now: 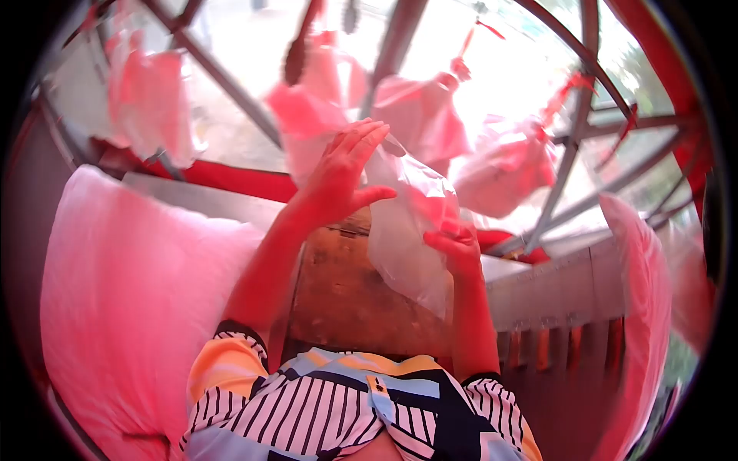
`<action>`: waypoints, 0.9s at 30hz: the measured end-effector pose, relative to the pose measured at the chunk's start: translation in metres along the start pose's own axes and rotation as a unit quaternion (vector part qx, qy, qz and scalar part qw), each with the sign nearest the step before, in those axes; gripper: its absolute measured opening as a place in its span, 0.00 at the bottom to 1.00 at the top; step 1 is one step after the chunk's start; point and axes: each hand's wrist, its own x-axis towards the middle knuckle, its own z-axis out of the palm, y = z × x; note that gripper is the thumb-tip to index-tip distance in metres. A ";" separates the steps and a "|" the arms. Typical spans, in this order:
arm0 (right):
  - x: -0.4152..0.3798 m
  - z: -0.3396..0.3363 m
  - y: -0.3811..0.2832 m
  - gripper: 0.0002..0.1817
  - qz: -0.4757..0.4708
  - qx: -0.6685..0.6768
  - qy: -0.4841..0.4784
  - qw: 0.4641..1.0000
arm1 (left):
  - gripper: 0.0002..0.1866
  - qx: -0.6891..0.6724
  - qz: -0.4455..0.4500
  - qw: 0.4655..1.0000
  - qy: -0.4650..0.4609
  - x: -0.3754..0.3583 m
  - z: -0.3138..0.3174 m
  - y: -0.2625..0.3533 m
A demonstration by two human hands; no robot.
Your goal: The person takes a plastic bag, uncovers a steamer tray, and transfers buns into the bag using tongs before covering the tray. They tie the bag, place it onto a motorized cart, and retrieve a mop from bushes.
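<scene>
Clear plastic bag [403,238] is suspended between the two hands, over a brown wooden surface [334,296]. Right hand [460,247] is closed on the bag's right edge, thumb in front. Left hand [342,173] is at the bag's upper left, fingers extended and thumb spread apart; whether it touches the plastic cannot be determined. Beyond the hands, further filled bags [503,173] hang by a metal frame [227,81]. A large pink cushion [138,307] stands left of the wooden surface.
</scene>
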 end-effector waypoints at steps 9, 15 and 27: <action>-0.162 -0.048 -0.039 0.01 -0.027 -0.012 0.214 0.976 | 0.04 -0.470 -0.229 0.764 -0.380 -0.026 0.121 0.045; -0.257 -0.071 -0.033 0.04 -0.077 0.009 0.329 0.941 | 0.06 -0.487 -0.212 0.730 -0.431 -0.053 0.167 0.147; -0.491 -0.076 -0.039 0.06 -0.025 -0.016 0.469 0.883 | 0.10 -0.467 -0.174 0.655 -0.568 -0.148 0.208 0.335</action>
